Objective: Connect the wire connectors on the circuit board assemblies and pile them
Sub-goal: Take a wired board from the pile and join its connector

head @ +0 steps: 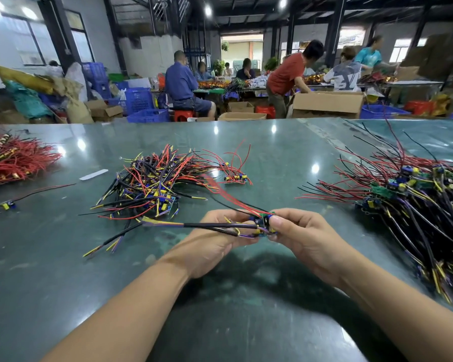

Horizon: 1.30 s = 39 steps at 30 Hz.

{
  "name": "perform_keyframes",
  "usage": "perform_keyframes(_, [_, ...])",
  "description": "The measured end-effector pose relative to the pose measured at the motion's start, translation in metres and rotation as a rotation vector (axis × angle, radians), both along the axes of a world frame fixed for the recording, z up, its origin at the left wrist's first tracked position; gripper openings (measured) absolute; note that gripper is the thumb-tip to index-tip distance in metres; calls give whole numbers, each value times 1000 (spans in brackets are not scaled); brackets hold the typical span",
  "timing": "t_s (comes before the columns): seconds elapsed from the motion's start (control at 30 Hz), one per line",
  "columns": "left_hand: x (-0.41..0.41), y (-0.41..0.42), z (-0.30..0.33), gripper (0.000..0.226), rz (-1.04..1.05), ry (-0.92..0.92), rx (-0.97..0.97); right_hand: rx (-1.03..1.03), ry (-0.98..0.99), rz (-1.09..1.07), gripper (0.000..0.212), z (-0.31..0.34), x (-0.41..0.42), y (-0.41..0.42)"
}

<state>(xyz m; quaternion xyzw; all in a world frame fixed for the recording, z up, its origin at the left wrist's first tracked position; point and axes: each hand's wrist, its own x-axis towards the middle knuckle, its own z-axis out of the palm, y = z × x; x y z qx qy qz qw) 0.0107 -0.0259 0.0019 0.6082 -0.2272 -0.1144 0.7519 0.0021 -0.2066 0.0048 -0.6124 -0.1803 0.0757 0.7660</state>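
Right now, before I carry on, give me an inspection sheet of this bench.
Surface: glossy green table, scuffed.
Job's things: circuit board assembly held above the table; centre pile; larger right pile.
Clutter: red wire bundle far left; stray board; white strip; small board group.
Grippers: left hand and right hand both pinch the assembly.
Cables: black sleeved leads trail left from the assembly.
Surroundings: seated workers, cardboard boxes, blue crates beyond.
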Motion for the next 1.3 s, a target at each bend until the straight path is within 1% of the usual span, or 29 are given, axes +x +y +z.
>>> perform_keyframes(0.1, [-1,1,2,19,4,40,-33,79,44,18,17,-1,2,2])
perform_keyframes(0.17, [0,1,4,14,99,69,-76,134,88,-34,14,-2,4,3])
perform_keyframes(0.23, [6,1,9,9,291,62,-86,185,130,-106,12,-3,7,1])
perform_keyframes(0.3, [19,7,13,16,554,116,-139,230,169,-159,9,-1,9,-2])
perform_keyframes(0.33, [25,13,15,14,694,146,-144,249,189,-172,7,-1,10,-4])
perform_keyframes(0.37, [31,21,14,9,838,151,-92,261,209,-181,7,0,11,-5])
perform_keyframes(0.43, [40,43,8,6,1089,58,175,264,245,-197,6,1,12,-7])
perform_keyframes(0.5, [42,63,3,10,1239,-70,515,263,273,-208,6,2,13,-7])
perform_keyframes(0.53, [43,70,1,20,1300,-117,698,265,287,-215,6,3,13,-7])
perform_keyframes(0.57, [45,74,-1,38,1344,-139,856,266,303,-222,8,4,13,-6])
perform_keyframes(0.6, [45,78,-1,57,1367,-138,947,266,319,-231,11,5,13,-6])
perform_keyframes(0.63, [45,79,0,70,1375,-127,953,268,334,-241,12,5,12,-6])
perform_keyframes(0.67, [44,79,2,74,1369,-131,905,272,347,-254,10,5,12,-7])
perform_keyframes(0.73, [44,77,3,73,1323,-153,756,283,365,-272,3,5,12,-7])
perform_keyframes(0.87, [37,61,12,86,1174,-129,339,321,382,-240,13,8,11,-7])
perform_keyframes(0.9, [33,58,15,84,1140,-166,273,328,383,-224,14,9,10,-7])
perform_keyframes(0.93, [28,54,19,76,1097,-230,218,333,386,-212,14,9,9,-6])
perform_keyframes(1.0, [18,47,27,45,945,-373,30,357,398,-199,14,9,8,-4])
perform_keyframes(1.03, [13,44,31,33,845,-389,-113,378,410,-192,14,9,7,-4])
perform_keyframes(1.07, [8,42,34,31,733,-377,-262,398,420,-186,14,9,7,-3])
perform_keyframes(1.1, [4,39,37,34,638,-345,-371,411,428,-183,15,11,7,-3])
perform_keyframes(1.13, [1,35,39,35,578,-312,-404,413,431,-181,15,11,7,-4])
perform_keyframes(1.17, [-2,31,39,32,557,-287,-347,406,430,-179,15,12,6,-4])
perform_keyframes(1.27, [-8,17,34,15,476,-236,67,379,426,-156,13,11,6,-5])
perform_keyframes(1.3, [-9,13,30,18,424,-236,192,366,425,-144,12,11,6,-4])
